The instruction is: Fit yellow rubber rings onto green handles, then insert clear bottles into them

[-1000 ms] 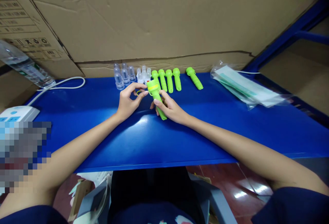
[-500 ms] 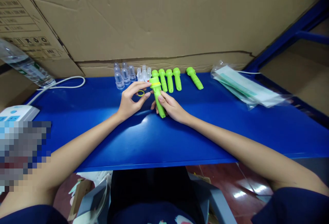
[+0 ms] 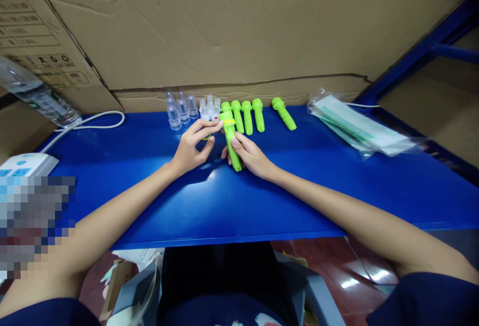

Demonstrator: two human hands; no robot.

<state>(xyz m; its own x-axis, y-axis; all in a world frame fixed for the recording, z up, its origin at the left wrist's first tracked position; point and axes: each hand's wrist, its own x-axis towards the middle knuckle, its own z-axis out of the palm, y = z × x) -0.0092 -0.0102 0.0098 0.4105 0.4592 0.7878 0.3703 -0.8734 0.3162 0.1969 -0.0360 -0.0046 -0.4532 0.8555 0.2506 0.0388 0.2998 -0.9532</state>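
Note:
My right hand is closed around the lower body of a green flashlight-shaped tube, holding it tilted with its threaded end up. A thin yellow ring sits around the neck of that tube. The fingertips of my left hand touch the neck beside this ring; its fingers are stretched out and the thumb stands apart. Behind the left fingers, another yellow ring shows in part. Several similar green tubes lie in a row just behind, with one more off to their right.
Clear plastic caps and small clear pieces stand at the back of the blue table. A plastic bag with green-and-white contents lies right. On the left are a power strip, a cable and a water bottle.
The left thumb has drawn slightly away from the tube, while the left fingertips stay at its neck. The tube's top has shifted a little to the right.

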